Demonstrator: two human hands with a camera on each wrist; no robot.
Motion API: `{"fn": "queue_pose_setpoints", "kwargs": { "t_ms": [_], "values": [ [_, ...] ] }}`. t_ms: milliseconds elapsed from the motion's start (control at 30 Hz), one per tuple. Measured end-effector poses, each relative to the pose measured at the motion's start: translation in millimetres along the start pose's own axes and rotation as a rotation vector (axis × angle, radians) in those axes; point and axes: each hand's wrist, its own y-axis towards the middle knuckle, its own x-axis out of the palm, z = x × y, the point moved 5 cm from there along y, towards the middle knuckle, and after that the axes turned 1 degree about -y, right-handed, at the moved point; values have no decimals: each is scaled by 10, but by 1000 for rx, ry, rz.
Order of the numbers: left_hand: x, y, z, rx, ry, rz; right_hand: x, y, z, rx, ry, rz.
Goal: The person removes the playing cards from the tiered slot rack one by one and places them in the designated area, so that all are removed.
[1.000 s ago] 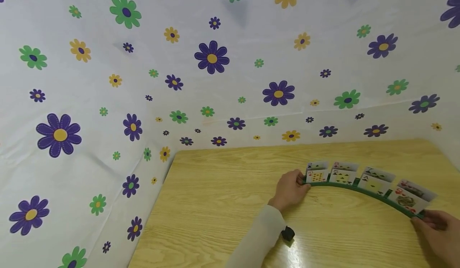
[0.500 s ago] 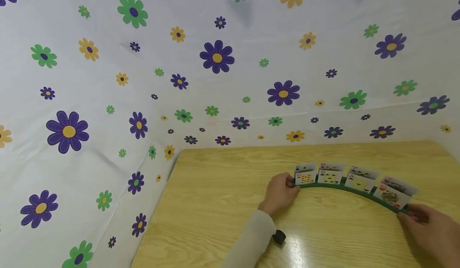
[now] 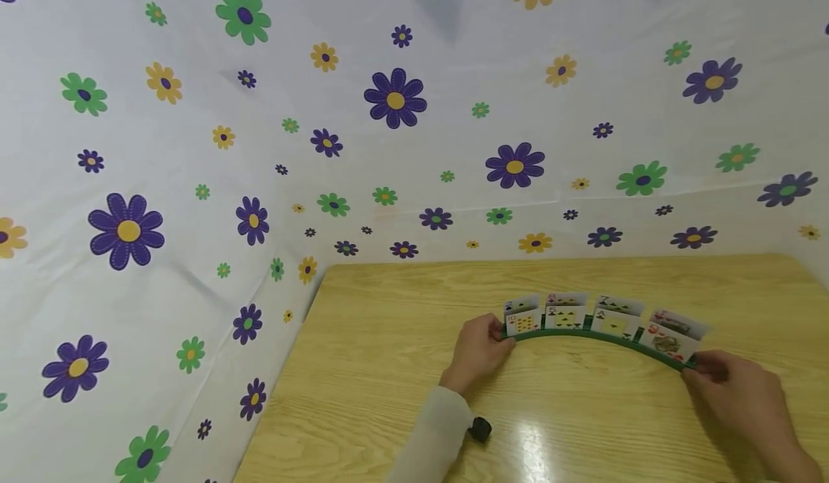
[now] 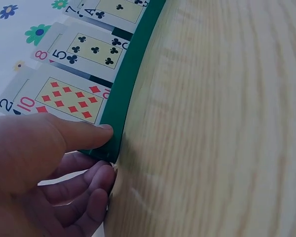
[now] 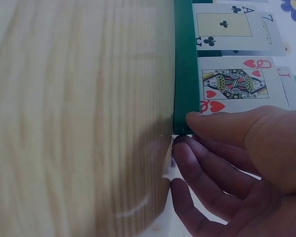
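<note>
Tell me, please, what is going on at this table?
A person's left hand and right hand grip opposite ends of a curved green card holder at the wooden table. Playing cards sit in it in two overlapping rows; in front are the ten of diamonds, five of clubs, ace of clubs and queen of hearts.

Your card rack [image 4: 119, 103] looks like smooth plastic, your cards [image 5: 234, 84] smooth paper, the tabletop [image 3: 388, 339] glossy wood grain, and the backdrop [image 3: 453, 73] matt, creased cloth.
</note>
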Motion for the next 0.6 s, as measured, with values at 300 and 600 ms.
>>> {"fn": "queue_pose_setpoints", "kwargs": {
  "t_ms": [300,600],
  "values": [
    [-140,-88,-85,-60,-3,33,79,70,-193,-46,22,-10],
    [-307,-199,-246,-72,54,82,208,121,-392,-96,57,14]
  ]
}}
